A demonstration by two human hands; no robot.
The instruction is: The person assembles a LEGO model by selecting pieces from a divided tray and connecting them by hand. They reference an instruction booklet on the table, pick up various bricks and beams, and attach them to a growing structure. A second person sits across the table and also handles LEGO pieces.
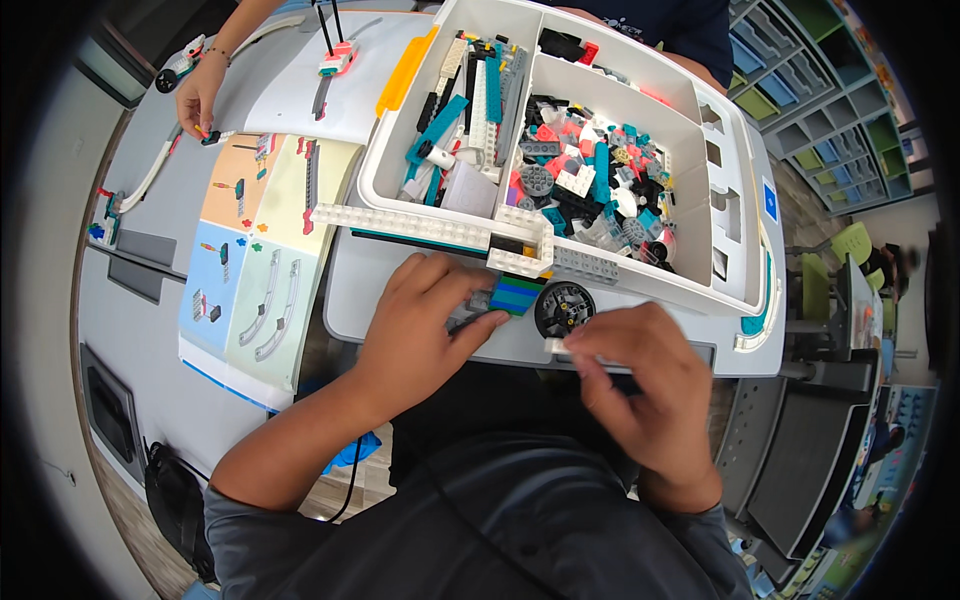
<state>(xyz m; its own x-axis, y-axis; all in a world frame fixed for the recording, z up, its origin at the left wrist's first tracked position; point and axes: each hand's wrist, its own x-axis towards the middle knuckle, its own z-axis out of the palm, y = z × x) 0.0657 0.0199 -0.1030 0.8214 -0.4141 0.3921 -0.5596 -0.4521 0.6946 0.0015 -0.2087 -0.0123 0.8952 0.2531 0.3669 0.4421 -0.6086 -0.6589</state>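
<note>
- In the centre of the frame, the left hand (425, 325) was curled around a small brick assembly with green and blue plastic layers (515, 294), thumb and fingers clamped on its grey left end.
- The right hand (645, 385), lower right of centre, pinched a small white plastic piece (556, 346) between its fingertips.
- The black round plastic wheel with a grey hub (564, 307) stood just right of the assembly, directly above the white piece and touching or nearly touching it.
- The assembly's long axis ran left to right, with the wheel end facing the right hand, which was nearer to it.
- A white plastic sorting tray of mixed bricks (740, 200) sat just above both hands.
- In the upper left, another person's hand (200, 95) rested on the grey table (150, 340).
</note>
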